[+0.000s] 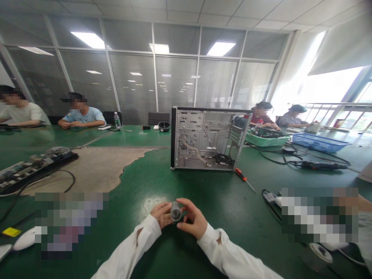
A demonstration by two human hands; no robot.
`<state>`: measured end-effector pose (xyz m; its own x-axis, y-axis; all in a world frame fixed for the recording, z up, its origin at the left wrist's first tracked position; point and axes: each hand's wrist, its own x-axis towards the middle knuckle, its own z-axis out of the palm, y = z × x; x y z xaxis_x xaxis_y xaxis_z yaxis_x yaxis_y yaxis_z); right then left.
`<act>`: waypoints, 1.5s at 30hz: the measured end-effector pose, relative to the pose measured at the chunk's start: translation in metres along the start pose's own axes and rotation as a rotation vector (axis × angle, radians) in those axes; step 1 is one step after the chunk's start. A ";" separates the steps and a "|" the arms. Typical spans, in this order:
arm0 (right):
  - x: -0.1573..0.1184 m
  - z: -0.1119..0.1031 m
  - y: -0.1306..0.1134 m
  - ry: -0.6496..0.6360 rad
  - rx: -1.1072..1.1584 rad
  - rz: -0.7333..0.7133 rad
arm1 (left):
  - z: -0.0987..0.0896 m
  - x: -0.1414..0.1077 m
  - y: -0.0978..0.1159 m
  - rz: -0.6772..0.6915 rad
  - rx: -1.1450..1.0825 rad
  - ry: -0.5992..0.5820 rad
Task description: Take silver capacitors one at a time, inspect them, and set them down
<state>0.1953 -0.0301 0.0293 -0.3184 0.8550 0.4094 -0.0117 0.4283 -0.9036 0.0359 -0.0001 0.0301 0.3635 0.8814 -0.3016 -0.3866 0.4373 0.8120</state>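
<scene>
Grey cylinder [176, 212], one: near centre, pinched by your left hand [159, 215]; your right hand [195, 219] curves at its right side, grip unclear. Open-sided computer case [210, 139], one: farther, slightly right. Screwdriver [241, 176], one: beside case.

The green table [151, 174], with a ragged-edged tan area [99, 170] at left, supports an upright, open computer case [210, 137]. A screwdriver [241, 175] lies beside it. A green basket [269, 142] and blue basket [319, 143] rest at right; a bottle [117, 120] stands farther back.

Head-worn view — looking forward and down, close over the green table [145, 174].
</scene>
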 end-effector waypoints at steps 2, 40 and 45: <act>-0.002 0.001 -0.009 0.039 -0.190 -0.090 | 0.001 0.001 -0.002 -0.023 0.030 0.013; 0.021 0.000 -0.003 0.470 1.059 0.773 | 0.033 -0.025 -0.008 1.050 1.051 0.077; 0.019 0.006 -0.009 0.336 1.041 0.832 | 0.026 -0.020 -0.009 1.101 1.060 0.188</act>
<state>0.1835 -0.0200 0.0443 -0.3402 0.8422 -0.4183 -0.6785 -0.5279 -0.5109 0.0542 -0.0266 0.0425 0.1712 0.7171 0.6756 0.4070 -0.6760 0.6143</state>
